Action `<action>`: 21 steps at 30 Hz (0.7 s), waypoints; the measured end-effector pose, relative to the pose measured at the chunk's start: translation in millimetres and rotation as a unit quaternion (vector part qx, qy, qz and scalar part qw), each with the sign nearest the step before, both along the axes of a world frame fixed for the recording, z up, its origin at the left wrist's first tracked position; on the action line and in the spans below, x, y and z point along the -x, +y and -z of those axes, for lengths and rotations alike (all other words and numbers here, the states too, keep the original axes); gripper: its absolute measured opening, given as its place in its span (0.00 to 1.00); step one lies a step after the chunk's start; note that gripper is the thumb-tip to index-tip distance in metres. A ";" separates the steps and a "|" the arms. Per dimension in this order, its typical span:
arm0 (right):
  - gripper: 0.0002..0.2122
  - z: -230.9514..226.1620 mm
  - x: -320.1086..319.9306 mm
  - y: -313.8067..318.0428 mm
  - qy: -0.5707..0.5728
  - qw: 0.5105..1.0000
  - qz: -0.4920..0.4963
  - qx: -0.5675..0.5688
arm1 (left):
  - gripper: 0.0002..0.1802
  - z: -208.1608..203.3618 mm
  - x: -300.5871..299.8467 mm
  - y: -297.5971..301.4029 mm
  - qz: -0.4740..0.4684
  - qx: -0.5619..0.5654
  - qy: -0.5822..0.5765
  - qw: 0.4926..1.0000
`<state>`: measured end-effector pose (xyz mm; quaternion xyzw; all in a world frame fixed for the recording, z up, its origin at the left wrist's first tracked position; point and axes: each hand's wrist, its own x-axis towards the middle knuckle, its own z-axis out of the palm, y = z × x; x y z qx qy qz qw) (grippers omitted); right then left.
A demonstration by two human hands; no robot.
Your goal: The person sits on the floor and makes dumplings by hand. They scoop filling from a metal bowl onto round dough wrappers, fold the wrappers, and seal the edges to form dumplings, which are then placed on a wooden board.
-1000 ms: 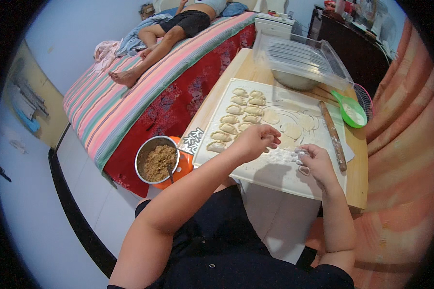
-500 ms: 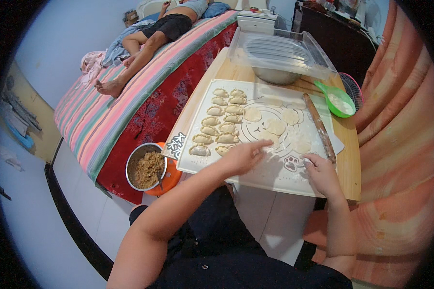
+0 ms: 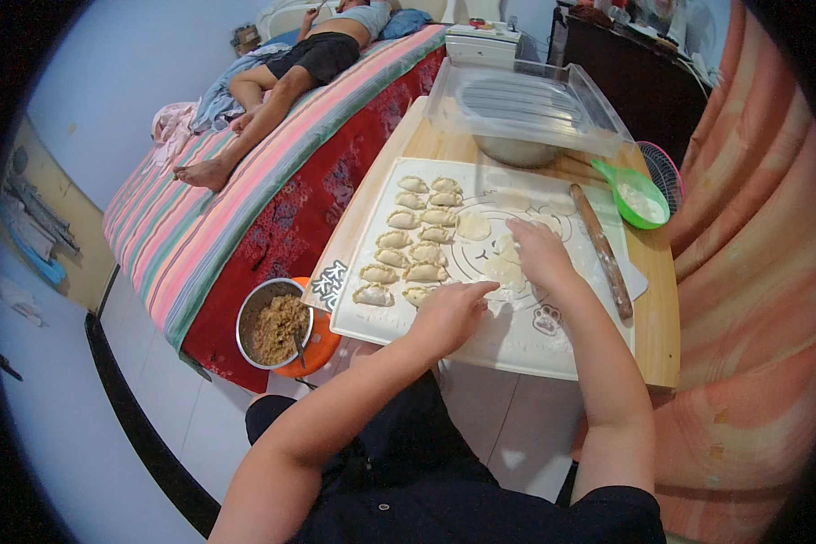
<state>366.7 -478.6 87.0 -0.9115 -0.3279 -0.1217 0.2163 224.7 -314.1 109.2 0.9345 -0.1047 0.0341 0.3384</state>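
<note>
On a white printed dough mat (image 3: 598, 354), several pleated dumplings (image 3: 403, 219) lie in two rows at the left. Round dough wrappers (image 3: 473, 226) are spread over the middle, some overlapping. My right hand (image 3: 542, 256) reaches over them, fingers stretched forward at a wrapper; hand and forearm hide part of the group. Close to the mat's front edge is my left hand (image 3: 451, 317), its index finger extended and nothing visible in it, next to the nearest dumpling. A floury wooden rolling pin (image 3: 600, 249) lies along the right side.
Left of the table, a metal bowl (image 3: 243, 331) of minced filling with a spoon sits on an orange stool (image 3: 322, 349). A green scoop (image 3: 648, 208) of flour and a clear plastic bin (image 3: 598, 113) over a metal bowl stand farther back. Someone lies on the striped bed (image 3: 154, 245).
My right hand has moved forward and left from the mat's front right onto the wrappers. My left hand has drawn slightly back toward me. The lying person's arm and leg shifted slightly.
</note>
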 end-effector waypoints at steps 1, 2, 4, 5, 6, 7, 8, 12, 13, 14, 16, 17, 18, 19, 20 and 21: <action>0.17 3.0 -5.0 4.1 -0.001 0.998 0.009 0.055 | 0.20 3.7 1.1 1.5 -0.016 0.018 -0.041 0.999; 0.17 4.1 -10.2 6.3 -0.002 0.994 0.018 0.110 | 0.19 6.1 1.5 3.8 -0.022 0.025 -0.050 0.998; 0.14 -18.9 -10.6 18.9 0.066 0.982 0.023 0.175 | 0.19 6.5 7.4 13.7 -0.046 0.035 -0.062 0.996; 0.13 -27.5 -12.4 22.4 0.099 0.972 0.030 0.209 | 0.19 7.7 7.1 15.7 -0.044 0.039 -0.075 0.995; 0.13 -28.7 -17.3 23.9 0.147 0.970 0.043 0.188 | 0.19 6.2 7.9 17.4 -0.041 0.043 -0.090 0.994; 0.13 -27.3 -24.1 22.1 0.194 0.965 0.056 0.165 | 0.18 4.7 8.7 19.1 -0.037 0.046 -0.104 0.993; 0.13 -26.0 -28.5 19.2 0.241 0.957 0.070 0.142 | 0.18 4.7 9.0 21.0 -0.029 0.041 -0.126 0.991; 0.13 -29.1 -23.5 7.9 0.167 0.979 0.089 0.068 | 0.17 4.3 9.4 24.6 -0.019 0.052 -0.190 0.980; 0.13 -38.4 -18.5 9.9 0.167 0.980 0.104 0.032 | 0.16 1.7 10.0 26.2 -0.026 0.058 -0.198 0.978; 0.14 -46.1 -13.4 12.7 0.167 0.979 0.117 -0.005 | 0.16 -0.2 9.9 28.1 -0.049 0.097 -0.179 0.978; 0.13 -55.9 -1.2 24.9 0.264 0.943 0.074 -0.190 | 0.15 -5.8 9.8 31.2 -0.095 0.177 -0.145 0.969; 0.13 -60.8 7.2 33.2 0.310 0.907 0.050 -0.279 | 0.16 -6.9 7.1 31.2 -0.113 0.300 -0.098 0.942; 0.12 -68.3 19.0 45.4 0.361 0.873 0.023 -0.327 | 0.16 -7.1 3.5 34.0 -0.130 0.417 -0.053 0.898; 0.12 -76.4 33.6 59.0 0.412 0.831 -0.005 -0.373 | 0.17 -11.7 3.2 40.9 -0.144 0.527 -0.009 0.838; 0.12 -82.4 48.7 74.3 0.462 0.783 -0.034 -0.415 | 0.19 -18.3 7.1 52.9 -0.136 0.607 0.041 0.782; 0.11 -83.5 61.4 89.0 0.499 0.741 -0.069 -0.444 | 0.21 -26.5 10.6 63.9 -0.120 0.682 0.091 0.716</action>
